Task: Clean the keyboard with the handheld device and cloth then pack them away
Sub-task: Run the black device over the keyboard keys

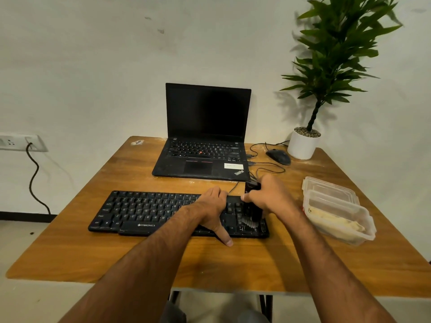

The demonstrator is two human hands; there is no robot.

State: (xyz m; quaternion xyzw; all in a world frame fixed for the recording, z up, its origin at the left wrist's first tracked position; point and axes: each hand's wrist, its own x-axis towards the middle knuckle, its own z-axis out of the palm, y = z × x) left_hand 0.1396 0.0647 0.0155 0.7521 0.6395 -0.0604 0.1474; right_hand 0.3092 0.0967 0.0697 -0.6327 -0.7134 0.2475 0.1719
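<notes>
I laid my left hand (211,209) flat, fingers spread, on the keyboard (149,212) at the near desk (70,248). My right hand (271,194) gripped the handheld device (252,206) upright, bristles touching the right-hand keys.

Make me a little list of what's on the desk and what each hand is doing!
left hand: flat on the keyboard, steadying it
right hand: grips the handheld device
handheld device: upright, bristled end down on the keyboard's right keys
container: clear plastic, right of the keyboard, something pale inside
laptop: open, screen dark, behind the keyboard
mouse: beside the laptop
plant pot: white, back right corner
</notes>
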